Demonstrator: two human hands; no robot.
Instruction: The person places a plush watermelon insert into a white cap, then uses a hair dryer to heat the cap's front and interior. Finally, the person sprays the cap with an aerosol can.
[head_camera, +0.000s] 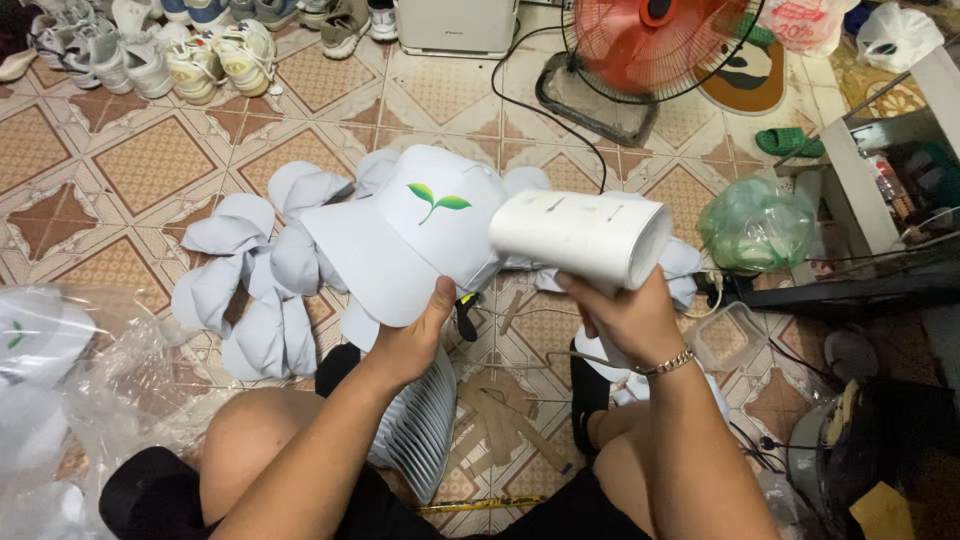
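Two hands: left (415, 340) grips one white cap (405, 235), right (625, 315) one white dryer (580, 235)

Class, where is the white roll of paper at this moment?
In the head view, the white roll is right of centre, held up by the right hand, just beside the white cap in the left hand.

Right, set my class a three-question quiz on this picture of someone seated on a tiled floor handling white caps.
1. True or false: the left hand holds a white cap by its brim.
2. What does the right hand hold? A) scissors B) a white hair-dryer-like tool C) a shoe
3. Fill in: the leaf emblem on the cap is ____ in colour.

Key: 1 true; 2 B; 3 green.
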